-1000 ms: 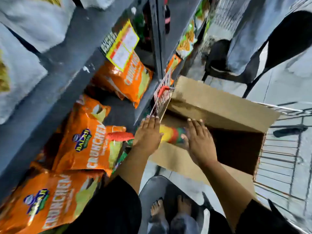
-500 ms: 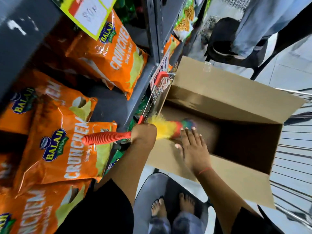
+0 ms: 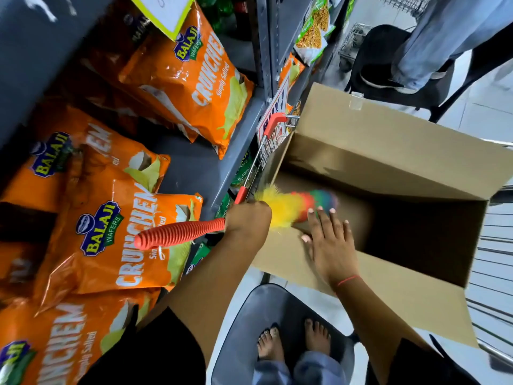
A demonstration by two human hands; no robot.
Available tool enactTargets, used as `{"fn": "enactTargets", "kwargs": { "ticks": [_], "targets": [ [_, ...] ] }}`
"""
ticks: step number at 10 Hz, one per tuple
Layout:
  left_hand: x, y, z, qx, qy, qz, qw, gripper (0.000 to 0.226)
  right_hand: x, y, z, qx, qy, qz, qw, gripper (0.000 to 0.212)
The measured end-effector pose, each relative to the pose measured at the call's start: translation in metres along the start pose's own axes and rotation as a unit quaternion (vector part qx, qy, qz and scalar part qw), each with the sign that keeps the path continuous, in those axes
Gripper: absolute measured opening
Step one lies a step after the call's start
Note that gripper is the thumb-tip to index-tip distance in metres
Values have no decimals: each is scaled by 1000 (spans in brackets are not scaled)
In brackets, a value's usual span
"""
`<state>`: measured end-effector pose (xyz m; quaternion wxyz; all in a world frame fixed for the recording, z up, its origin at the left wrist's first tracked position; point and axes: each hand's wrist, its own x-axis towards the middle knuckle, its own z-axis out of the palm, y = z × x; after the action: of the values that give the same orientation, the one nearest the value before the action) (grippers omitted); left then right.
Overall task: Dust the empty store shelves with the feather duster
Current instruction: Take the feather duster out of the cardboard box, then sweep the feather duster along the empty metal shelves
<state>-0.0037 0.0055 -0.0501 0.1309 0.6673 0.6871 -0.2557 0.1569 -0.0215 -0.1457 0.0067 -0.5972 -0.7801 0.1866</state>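
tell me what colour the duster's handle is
Orange-red and ribbed handle; seen clearly in the head view.

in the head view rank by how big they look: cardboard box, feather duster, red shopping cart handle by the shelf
1. cardboard box, by far the largest
2. feather duster, from its ribbed orange handle to its coloured feathers, held in the left hand
3. red shopping cart handle, the smallest, though it sits farther from the camera

**Chip bags, a carton, a cart**

Orange chip bags lie overlapping on the left side, one more farther back under a yellow-edged price card. An open cardboard box sits in a wire cart with red trim. A dark stool stands below.
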Motion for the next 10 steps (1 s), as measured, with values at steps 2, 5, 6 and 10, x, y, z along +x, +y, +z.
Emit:
{"fn": "enactTargets", "kwargs": {
  "ticks": [2,5,6,10],
  "targets": [
    [-35,0,-47,-23,1,13,1000,27,-16,-11,-51,5,60,-22,998,59],
    [-133,-7,-196,-127,18,15,992,32,-17,-34,-244,-6,234,-91,968,53],
    [-172,-17,-254,-130,53,18,990,31,-12,-54,-315,2,298,-103,949,49],
    [-330,-84,-438,-98,283,-54,953,29,-18,-170,-564,72,497,-235,832,49]
  ]
}}
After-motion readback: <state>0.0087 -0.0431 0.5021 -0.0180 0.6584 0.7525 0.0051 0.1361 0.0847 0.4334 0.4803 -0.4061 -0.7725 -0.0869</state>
